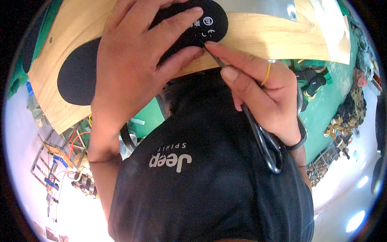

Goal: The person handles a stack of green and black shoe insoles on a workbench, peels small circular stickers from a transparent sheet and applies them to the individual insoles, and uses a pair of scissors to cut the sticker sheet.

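A black insole (76,72) with white printing at its right end lies over the wooden tabletop, near its front edge. My left hand (129,56) spans the insole's middle, fingers spread over it and thumb along its near edge, holding it down. In my right hand (262,84) is a pair of scissors (262,141) of dark, shiny metal. Thumb and forefinger pinch the scissors close to the tip, which touches or nearly touches the insole's near edge by my left thumb. One long handle loop hangs down in front of my black shirt; the palm hides part of the scissors.
The pale wooden tabletop (258,38) reaches across the top, with a grey sheet (262,6) and white paper (332,30) at its far right. Black and green straps (312,76) lie right of my right hand. A metal frame (48,161) stands at lower left.
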Demonstrator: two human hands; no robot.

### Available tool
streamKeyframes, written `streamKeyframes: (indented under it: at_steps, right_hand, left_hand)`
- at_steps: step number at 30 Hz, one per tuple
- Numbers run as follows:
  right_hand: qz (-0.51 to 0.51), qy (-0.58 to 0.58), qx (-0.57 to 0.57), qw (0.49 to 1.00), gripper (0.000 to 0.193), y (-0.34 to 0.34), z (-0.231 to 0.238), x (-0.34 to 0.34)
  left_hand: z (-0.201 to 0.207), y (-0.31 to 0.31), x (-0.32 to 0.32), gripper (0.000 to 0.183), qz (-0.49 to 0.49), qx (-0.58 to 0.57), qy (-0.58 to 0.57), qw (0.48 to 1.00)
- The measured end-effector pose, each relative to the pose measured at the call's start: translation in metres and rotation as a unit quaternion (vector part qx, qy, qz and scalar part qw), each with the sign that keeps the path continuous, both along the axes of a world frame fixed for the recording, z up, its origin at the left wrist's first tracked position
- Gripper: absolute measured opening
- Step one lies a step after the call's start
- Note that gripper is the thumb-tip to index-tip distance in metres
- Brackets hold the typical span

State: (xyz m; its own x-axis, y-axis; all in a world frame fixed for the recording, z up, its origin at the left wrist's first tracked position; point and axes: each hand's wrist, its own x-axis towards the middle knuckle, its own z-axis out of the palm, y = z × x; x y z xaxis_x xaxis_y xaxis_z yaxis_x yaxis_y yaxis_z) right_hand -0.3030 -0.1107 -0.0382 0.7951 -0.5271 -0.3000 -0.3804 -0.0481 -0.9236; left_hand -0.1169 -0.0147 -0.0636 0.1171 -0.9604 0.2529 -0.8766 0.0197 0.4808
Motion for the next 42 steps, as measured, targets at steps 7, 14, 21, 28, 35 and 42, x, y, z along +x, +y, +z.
streamKeyframes:
  at_steps: [7,14,21,28,35,42]
  right_hand:
    - [-0.036,0.024,-0.012,0.999,0.03,0.006,0.007,0.002]
    - [-0.072,0.03,-0.003,0.997,0.03,0.005,0.004,0.002]
    - [-0.017,0.022,-0.015,0.999,0.031,0.002,0.004,0.005]
    - [-0.014,0.006,-0.019,1.0,0.031,0.002,0.002,0.002]
    - [-0.059,0.026,-0.011,0.998,0.031,0.0,0.002,-0.005]
    - [-0.002,-0.003,-0.014,1.0,0.031,0.002,-0.002,0.002]
  left_hand:
    - [0.001,0.0,0.003,0.046,-0.005,-0.01,-0.002,1.0]
    - [0.006,0.002,-0.002,0.044,0.021,-0.015,0.044,0.999]
    - [-0.007,0.002,0.002,0.044,0.004,-0.02,0.016,1.0]
    - [0.003,0.001,0.001,0.046,0.013,0.014,-0.035,0.999]
    - [-0.015,0.007,0.01,0.047,0.009,-0.004,-0.118,0.993]
    - [0.003,0.003,-0.003,0.047,0.036,0.031,-0.053,0.997]
